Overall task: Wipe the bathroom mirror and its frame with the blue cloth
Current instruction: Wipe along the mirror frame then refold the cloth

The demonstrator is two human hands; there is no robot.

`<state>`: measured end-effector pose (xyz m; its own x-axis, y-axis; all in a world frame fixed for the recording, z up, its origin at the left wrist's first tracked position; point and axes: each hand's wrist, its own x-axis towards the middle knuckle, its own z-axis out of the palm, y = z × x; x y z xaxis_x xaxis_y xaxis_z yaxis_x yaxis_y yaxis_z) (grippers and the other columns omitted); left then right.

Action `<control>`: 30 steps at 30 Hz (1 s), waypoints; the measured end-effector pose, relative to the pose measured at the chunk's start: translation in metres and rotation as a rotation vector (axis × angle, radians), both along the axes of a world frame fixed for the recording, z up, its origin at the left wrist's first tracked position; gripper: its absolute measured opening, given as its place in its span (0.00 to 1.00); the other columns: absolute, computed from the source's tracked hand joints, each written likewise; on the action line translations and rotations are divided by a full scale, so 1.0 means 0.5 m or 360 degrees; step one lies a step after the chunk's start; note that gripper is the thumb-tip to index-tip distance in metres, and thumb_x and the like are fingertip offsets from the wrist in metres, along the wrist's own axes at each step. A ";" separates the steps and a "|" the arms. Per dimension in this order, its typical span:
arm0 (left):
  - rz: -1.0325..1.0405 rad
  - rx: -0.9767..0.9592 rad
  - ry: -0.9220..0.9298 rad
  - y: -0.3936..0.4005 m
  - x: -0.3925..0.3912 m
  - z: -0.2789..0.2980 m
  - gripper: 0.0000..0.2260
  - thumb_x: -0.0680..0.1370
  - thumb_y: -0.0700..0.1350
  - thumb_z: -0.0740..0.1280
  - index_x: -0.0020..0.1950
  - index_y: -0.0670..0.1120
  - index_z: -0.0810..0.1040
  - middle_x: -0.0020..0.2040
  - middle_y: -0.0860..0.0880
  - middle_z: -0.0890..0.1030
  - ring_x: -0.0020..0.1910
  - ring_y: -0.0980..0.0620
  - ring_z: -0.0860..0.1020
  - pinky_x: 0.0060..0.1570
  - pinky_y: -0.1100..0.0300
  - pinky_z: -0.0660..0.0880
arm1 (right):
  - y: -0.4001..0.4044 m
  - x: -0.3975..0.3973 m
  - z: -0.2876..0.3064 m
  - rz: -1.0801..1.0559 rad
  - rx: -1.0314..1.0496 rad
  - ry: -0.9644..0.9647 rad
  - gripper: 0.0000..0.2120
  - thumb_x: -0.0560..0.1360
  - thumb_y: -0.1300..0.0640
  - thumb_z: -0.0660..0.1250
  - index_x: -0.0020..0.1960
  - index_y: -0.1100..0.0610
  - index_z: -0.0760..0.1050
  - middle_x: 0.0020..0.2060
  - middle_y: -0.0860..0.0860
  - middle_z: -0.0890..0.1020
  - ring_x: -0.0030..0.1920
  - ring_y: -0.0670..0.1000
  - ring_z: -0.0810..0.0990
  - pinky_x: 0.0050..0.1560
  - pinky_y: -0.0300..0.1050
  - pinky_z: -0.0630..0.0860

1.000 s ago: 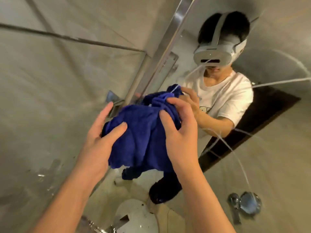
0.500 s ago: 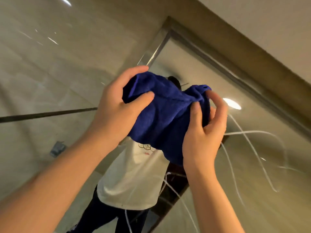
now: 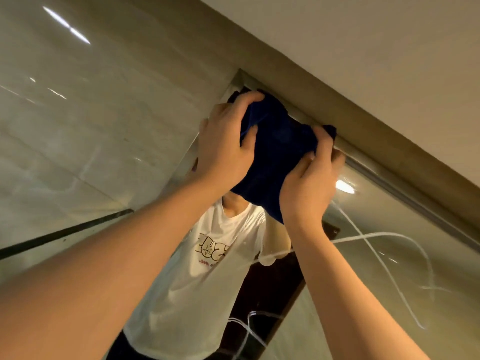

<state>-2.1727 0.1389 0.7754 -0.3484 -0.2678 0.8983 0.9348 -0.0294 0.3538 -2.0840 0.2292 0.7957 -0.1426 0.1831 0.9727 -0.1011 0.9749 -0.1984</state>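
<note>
The blue cloth (image 3: 275, 154) is bunched up and pressed into the mirror's top left corner, against the metal frame (image 3: 405, 190). My left hand (image 3: 223, 149) grips its left side, fingers curled over the top edge. My right hand (image 3: 309, 188) grips its right side, thumb and fingers pinching the fabric just under the frame. The mirror (image 3: 389, 268) carries white squiggly streaks across its glass and shows a person in a white T-shirt, whose head is hidden behind the cloth.
Glossy beige wall tiles (image 3: 91, 126) with a dark grout line lie left of the mirror. A ceiling ledge (image 3: 363, 74) runs just above the frame. A ceiling lamp's reflection (image 3: 344, 187) glows beside my right hand.
Both hands have lifted the cloth up and away from me until it touches the mirror's top left corner. The view has tilted upward with them.
</note>
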 end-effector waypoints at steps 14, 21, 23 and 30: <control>0.0661 0.0251 0.0028 0.046 -0.051 0.006 0.13 0.81 0.49 0.63 0.62 0.48 0.81 0.58 0.41 0.76 0.58 0.40 0.73 0.56 0.47 0.69 | 0.021 -0.042 0.022 -0.0673 0.0219 0.0464 0.10 0.76 0.55 0.66 0.56 0.54 0.77 0.47 0.58 0.72 0.47 0.56 0.67 0.47 0.43 0.53; 0.0348 0.0373 -0.0028 0.030 -0.042 0.022 0.12 0.77 0.45 0.65 0.58 0.51 0.84 0.56 0.44 0.76 0.56 0.43 0.72 0.48 0.49 0.75 | -0.024 -0.014 0.043 -0.0694 0.0103 0.0052 0.08 0.80 0.58 0.59 0.58 0.54 0.71 0.42 0.52 0.81 0.40 0.58 0.80 0.36 0.45 0.66; 0.0389 0.0288 -0.0070 0.011 -0.029 0.025 0.12 0.76 0.44 0.66 0.57 0.52 0.84 0.55 0.44 0.75 0.56 0.41 0.71 0.50 0.48 0.73 | -0.032 -0.008 0.051 -0.0687 -0.0022 -0.0098 0.09 0.81 0.57 0.56 0.60 0.54 0.68 0.46 0.52 0.81 0.45 0.58 0.81 0.38 0.46 0.68; 0.1175 -0.0583 -0.0186 -0.040 0.036 0.056 0.07 0.80 0.41 0.61 0.51 0.45 0.79 0.39 0.44 0.77 0.37 0.45 0.73 0.31 0.58 0.58 | -0.092 -0.013 0.037 -0.0206 -0.0214 -0.0246 0.13 0.81 0.54 0.55 0.62 0.59 0.68 0.59 0.56 0.74 0.54 0.58 0.76 0.44 0.45 0.64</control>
<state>-2.1545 0.1187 0.8036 -0.2941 -0.1616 0.9420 0.6251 0.7130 0.3175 -2.0906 0.1831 0.8144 -0.2546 0.3361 0.9068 0.0645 0.9415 -0.3308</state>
